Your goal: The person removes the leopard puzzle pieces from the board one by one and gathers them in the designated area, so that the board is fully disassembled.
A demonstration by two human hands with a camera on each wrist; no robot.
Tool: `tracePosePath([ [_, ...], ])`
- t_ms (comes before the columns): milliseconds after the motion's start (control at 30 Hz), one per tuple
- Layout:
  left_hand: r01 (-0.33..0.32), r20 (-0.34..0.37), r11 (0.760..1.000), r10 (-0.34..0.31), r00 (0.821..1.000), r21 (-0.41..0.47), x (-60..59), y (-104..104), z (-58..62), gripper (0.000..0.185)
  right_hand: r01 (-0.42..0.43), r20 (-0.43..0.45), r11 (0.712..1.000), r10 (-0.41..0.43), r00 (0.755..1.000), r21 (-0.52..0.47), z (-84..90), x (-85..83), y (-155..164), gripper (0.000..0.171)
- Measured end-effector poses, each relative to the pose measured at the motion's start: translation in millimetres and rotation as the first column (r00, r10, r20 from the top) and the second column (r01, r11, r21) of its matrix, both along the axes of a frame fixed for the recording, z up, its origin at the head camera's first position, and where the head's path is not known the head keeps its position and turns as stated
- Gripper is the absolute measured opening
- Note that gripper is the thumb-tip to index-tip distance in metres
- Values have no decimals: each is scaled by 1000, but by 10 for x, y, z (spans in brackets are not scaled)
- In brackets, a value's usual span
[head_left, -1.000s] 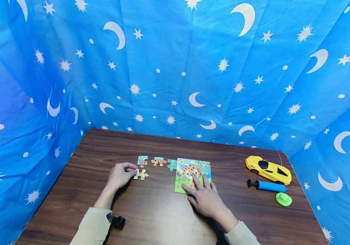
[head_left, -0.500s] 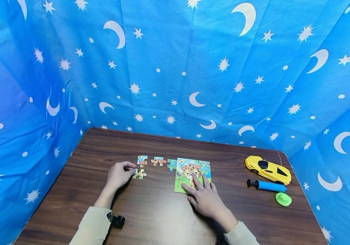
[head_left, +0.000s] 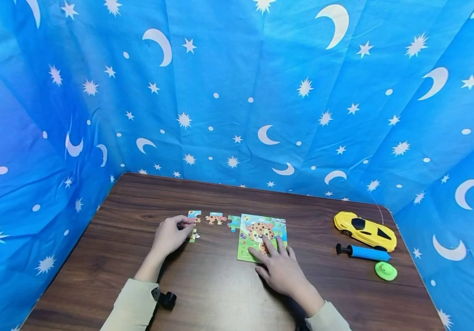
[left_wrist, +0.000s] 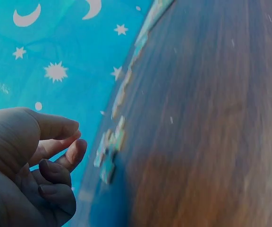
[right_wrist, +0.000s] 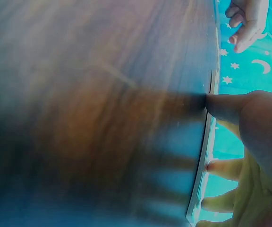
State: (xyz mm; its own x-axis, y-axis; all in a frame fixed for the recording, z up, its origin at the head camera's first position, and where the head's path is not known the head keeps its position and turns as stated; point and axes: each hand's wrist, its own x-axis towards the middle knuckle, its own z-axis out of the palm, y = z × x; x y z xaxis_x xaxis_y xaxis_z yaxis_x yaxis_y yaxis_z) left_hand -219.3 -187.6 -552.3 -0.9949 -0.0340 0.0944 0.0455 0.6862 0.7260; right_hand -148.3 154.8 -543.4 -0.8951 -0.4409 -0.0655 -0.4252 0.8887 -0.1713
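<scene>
My left hand (head_left: 172,236) hovers over the near-left puzzle piece (head_left: 195,235) and partly covers it. In the left wrist view, that hand (left_wrist: 46,161) has loosely curled fingers with nothing between them, apart from the pieces lying on the table. Just behind lies another jigsaw piece (head_left: 194,216), with a spotted one (head_left: 215,218) to its right and a blue-green one (head_left: 233,222) beside the puzzle board. My right hand (head_left: 284,271) rests with spread fingers on the leopard puzzle board (head_left: 243,250); in the right wrist view its thumb touches the board's edge (right_wrist: 203,156).
On the right of the wooden table (head_left: 204,294) lie a yellow toy car (head_left: 365,231), a blue syringe-like pump (head_left: 369,253) with a black handle, and a small green toy (head_left: 385,271). A blue curtain (head_left: 220,115) with moons and stars surrounds the table.
My left hand has let go of the near-left piece, lifted and shifted a little right over it. That piece slid slightly left earlier. My right hand stays on the board.
</scene>
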Motion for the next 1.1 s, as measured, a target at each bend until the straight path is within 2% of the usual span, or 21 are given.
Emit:
tracePosePath([
  [233,51,-14,998,-50,999,26,0,240,76,6,20,-30,999,-21,999,-40,17,28,95,52],
  [567,174,-16,982,-173,985,72,-31,617,73,7,77,50,997,-75,996,-31,-6,53,249,54],
  [767,265,7,958,-267,964,108,-63,923,86,14,68,88,997,-64,994,-34,-9,55,274,56],
  [933,322,56,939,-330,942,121,-91,1171,71,20,67,111,997,-63,992,-32,-8,52,281,59],
  [1100,367,104,904,-396,912,220,-133,1368,17,24,61,118,998,-57,991,-30,4,45,282,58],
])
